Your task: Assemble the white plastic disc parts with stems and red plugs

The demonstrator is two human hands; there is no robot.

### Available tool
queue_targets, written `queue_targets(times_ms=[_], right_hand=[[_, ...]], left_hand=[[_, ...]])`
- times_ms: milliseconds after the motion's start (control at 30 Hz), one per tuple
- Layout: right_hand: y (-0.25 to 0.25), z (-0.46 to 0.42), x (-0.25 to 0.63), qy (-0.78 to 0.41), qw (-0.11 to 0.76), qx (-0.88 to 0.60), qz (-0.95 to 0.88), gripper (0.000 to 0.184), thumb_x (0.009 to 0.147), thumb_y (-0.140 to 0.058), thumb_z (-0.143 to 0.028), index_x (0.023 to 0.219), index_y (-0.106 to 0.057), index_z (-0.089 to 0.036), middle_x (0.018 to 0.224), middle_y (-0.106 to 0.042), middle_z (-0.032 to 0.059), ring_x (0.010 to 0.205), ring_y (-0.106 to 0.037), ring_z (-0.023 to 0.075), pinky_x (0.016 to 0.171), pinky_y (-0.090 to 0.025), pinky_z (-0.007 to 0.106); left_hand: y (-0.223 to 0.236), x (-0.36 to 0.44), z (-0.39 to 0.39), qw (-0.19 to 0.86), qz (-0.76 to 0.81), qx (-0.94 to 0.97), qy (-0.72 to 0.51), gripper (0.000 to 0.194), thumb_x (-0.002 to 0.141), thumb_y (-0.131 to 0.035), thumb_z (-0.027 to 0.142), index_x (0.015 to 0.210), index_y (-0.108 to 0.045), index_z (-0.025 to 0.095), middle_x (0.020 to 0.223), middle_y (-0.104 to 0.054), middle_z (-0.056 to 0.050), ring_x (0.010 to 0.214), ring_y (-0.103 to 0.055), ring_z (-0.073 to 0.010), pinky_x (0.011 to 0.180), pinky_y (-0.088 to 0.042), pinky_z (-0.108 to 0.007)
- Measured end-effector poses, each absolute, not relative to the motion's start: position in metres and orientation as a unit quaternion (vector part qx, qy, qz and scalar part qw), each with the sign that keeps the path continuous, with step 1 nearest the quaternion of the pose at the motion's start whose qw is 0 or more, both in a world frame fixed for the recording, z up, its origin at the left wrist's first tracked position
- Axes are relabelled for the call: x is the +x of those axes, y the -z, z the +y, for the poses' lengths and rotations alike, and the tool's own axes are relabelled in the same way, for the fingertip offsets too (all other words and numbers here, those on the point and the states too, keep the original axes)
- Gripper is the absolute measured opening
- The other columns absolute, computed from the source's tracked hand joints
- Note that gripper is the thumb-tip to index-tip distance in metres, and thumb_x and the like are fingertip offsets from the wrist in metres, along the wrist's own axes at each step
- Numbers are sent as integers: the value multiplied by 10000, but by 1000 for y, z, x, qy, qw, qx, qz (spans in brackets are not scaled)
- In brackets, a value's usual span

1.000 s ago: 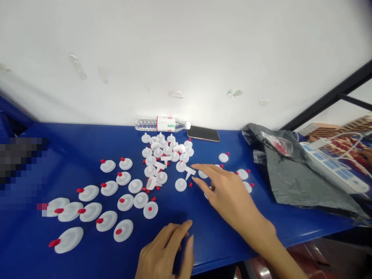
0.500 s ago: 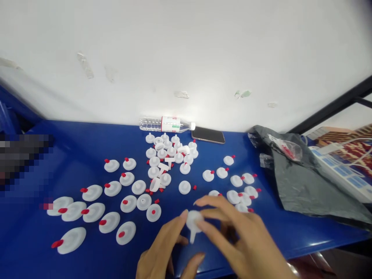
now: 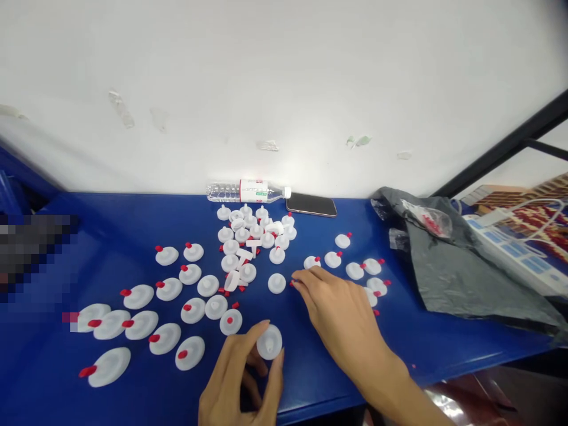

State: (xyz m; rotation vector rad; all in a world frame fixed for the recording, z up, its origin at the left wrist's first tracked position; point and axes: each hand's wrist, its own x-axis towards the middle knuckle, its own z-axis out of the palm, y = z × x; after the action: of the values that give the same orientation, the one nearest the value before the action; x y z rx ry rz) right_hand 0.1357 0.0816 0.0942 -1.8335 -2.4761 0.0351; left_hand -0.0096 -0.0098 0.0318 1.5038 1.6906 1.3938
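My left hand pinches a white plastic disc with a small spout by its edge, spout facing up toward me. My right hand reaches forward over the table, fingers together, their tips closed on a small red cap. Just left of those fingertips lies a white disc without a cap. Loose red caps are scattered near the middle pile of uncapped white discs. To the left, several discs bear red caps, such as one capped disc.
More capped discs lie to the right, partly behind my right hand. A water bottle and a phone lie along the wall. A grey plastic bag and a white power strip are at the right of the blue table.
My right hand has let go of the white disc and moved forward to the red cap. My left hand now holds the disc alone, a little further left, with its spout turned upward.
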Motion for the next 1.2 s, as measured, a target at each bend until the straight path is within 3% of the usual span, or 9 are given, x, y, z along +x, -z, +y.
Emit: queue_targets(times_ms=[100,267,467,700,800,900,1067,1200], right_hand=[[-93,89,127,14,-27,-593,-804,202,1017,-527,-169,958,-716,-204,879,-736,37,620,-721,209,467,-245,322],[-91,90,125,20,-34,-582,-812,225,1033,-495,-171,915,-684,-202,817,-712,28,605,-713,207,474,-189,328],[-90,88,128,-3,-15,-577,-816,164,1020,-542,-187,1070,-686,-248,914,-731,6,627,-705,191,472,-211,321],[-85,93,125,-7,-7,-572,-820,192,1033,-510,-200,974,-691,-226,900,-730,19,608,-698,195,462,-268,303],[-89,87,133,-87,67,-582,-806,165,1014,-552,-193,1028,-710,-241,909,-767,11,693,-734,211,528,-402,284],[-97,76,143,-247,185,-561,-768,156,987,-617,-209,1059,-733,-284,878,-781,-33,666,-721,158,630,-506,259],[-97,55,147,-387,312,-519,-696,179,937,-701,-262,1080,-788,-325,903,-764,-31,650,-664,110,570,-510,203],[-84,45,136,-437,359,-475,-674,194,902,-730,-162,972,-813,-323,944,-774,-45,809,-718,111,733,-556,177]], left_hand=[[-30,-9,-11,244,617,548,-509,267,932,-681,271,1197,-660,245,791,-625,22,528,-600,-84,423,-518,-184],[-27,-11,-12,248,610,561,-502,276,946,-666,255,1221,-642,257,813,-624,22,551,-620,-83,438,-515,-181],[-28,-12,-11,227,605,579,-497,277,945,-657,247,1222,-649,241,789,-628,25,517,-589,-78,431,-514,-183],[-30,-11,-10,219,611,579,-493,250,954,-637,262,1203,-653,237,772,-610,31,479,-557,-69,416,-500,-182],[-30,-10,-10,216,619,574,-491,246,958,-631,270,1201,-654,239,762,-597,36,468,-547,-66,423,-502,-180],[-29,-10,-11,217,623,572,-487,243,962,-626,279,1201,-653,243,745,-573,45,459,-531,-62,425,-496,-176],[-25,-10,-11,223,616,585,-478,257,964,-630,295,1216,-640,249,737,-530,53,438,-482,-52,404,-468,-166],[-22,-11,-13,227,613,595,-469,272,963,-637,304,1228,-638,247,740,-526,51,452,-490,-56,413,-473,-170]])
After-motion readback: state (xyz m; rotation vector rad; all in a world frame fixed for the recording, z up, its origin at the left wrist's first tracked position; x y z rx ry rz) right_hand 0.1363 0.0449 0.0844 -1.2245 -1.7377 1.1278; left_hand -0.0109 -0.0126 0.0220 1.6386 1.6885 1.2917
